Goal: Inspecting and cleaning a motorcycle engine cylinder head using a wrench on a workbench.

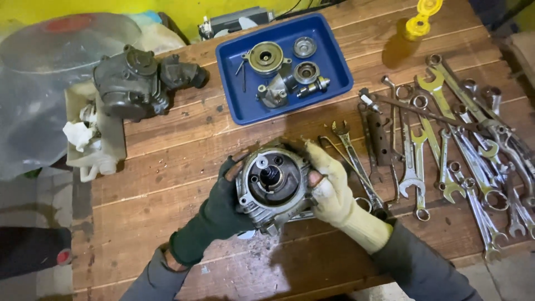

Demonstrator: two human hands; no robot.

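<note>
Two gloved hands hold a round metal pump housing (pixel 273 183) just above the near part of the wooden table (pixel 167 167). The left hand (pixel 223 209), in a dark glove, has its grip closed around the left side of the housing. The right hand (pixel 330 187), in a pale yellow glove, has its grip closed around the right side, with the fingers curled over the top edge. The open face of the housing points up at the camera, and a short shaft sticks out of its middle.

Just to the right of the hands lie many wrenches (pixel 446 139), spread out side by side on the table. Some touch or cross each other.

Farther back, in the middle, sits a blue tray (pixel 234 106) with small round metal parts (pixel 284 69) in it. To the left of the tray rests a dark, dirty engine part (pixel 136 83). Beside that, at the table's left edge, is a white tub (pixel 92 147) with rags inside.

At the far right stands a yellow bottle cap piece (pixel 421 19).
</note>
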